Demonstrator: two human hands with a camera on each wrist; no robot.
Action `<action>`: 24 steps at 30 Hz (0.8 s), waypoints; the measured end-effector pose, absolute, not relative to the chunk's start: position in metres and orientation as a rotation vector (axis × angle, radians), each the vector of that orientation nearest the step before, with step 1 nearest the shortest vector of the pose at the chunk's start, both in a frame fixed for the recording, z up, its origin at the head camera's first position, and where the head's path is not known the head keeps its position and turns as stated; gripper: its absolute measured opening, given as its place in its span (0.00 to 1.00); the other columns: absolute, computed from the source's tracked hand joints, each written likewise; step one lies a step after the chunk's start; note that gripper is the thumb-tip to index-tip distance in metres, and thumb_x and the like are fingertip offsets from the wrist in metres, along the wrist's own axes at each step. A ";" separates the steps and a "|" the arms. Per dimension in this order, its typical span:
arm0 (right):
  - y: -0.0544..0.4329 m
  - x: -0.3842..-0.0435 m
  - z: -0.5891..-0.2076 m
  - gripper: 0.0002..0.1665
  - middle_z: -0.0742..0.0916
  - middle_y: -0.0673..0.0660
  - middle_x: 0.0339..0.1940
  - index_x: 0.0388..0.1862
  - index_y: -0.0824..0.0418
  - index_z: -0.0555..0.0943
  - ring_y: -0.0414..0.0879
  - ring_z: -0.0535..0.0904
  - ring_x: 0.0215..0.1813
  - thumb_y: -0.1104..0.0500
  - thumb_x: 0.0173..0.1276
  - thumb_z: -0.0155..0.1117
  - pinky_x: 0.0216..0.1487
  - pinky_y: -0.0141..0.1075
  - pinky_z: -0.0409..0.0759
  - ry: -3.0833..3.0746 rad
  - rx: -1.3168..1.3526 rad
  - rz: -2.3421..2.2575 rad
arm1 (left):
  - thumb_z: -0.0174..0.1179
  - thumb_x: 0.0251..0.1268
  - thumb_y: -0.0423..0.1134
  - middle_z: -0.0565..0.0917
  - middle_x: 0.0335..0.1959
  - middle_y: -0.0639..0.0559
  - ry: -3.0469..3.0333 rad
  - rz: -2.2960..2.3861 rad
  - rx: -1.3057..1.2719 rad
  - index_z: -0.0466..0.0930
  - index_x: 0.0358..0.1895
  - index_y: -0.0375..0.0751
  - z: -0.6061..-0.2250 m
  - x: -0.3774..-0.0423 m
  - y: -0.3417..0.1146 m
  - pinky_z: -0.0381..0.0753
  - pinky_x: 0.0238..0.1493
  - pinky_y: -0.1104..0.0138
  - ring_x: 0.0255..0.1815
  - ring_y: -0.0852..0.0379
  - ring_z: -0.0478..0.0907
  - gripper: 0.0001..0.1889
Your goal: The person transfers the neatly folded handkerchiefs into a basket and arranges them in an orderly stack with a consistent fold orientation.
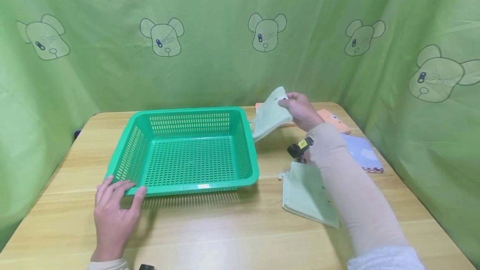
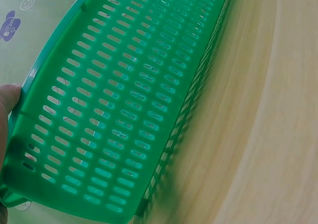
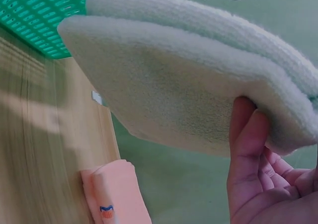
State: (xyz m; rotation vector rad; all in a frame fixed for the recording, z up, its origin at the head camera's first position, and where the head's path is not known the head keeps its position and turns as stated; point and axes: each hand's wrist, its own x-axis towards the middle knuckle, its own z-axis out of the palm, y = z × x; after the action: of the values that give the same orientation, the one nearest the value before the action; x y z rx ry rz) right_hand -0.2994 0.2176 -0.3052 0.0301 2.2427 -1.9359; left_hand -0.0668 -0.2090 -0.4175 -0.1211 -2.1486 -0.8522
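My right hand (image 1: 301, 111) holds up a folded pale green towel (image 1: 271, 113) beside the basket's right end, pinching its edge between thumb and fingers. In the right wrist view the towel (image 3: 164, 80) shows thick, fluffy layers. At the near left corner of a green plastic basket (image 1: 187, 187), my left hand (image 1: 114, 216) grips the rim, fingers over the edge and thumb along the front. Slotted walls and a bare slotted floor show inside the basket. Another folded pale green towel (image 1: 307, 195) lies on the table below my right forearm.
Folded orange towels (image 1: 333, 121) lie toward the back right, partly behind my right hand. A folded lavender towel (image 1: 361, 153) sits near the table's right edge. Green curtains (image 1: 217, 74) with printed bear heads enclose the wooden table (image 1: 210, 232) at the back and sides.
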 end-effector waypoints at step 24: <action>0.214 -0.299 -0.282 0.26 0.76 0.63 0.53 0.66 0.74 0.60 0.44 0.80 0.43 0.65 0.74 0.50 0.49 0.31 0.81 2.239 0.001 -2.000 | 0.65 0.56 0.45 0.83 0.41 0.31 -2.138 -0.841 -0.130 0.82 0.37 0.29 -0.418 -0.067 -0.209 0.47 0.71 0.40 0.62 0.29 0.66 0.18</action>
State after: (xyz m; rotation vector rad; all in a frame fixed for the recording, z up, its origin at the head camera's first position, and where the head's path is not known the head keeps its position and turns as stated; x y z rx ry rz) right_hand -0.2987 0.2138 -0.2817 0.0010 2.2390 -2.0002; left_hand -0.0673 -0.2094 -0.4181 -0.1297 -2.1380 -0.8412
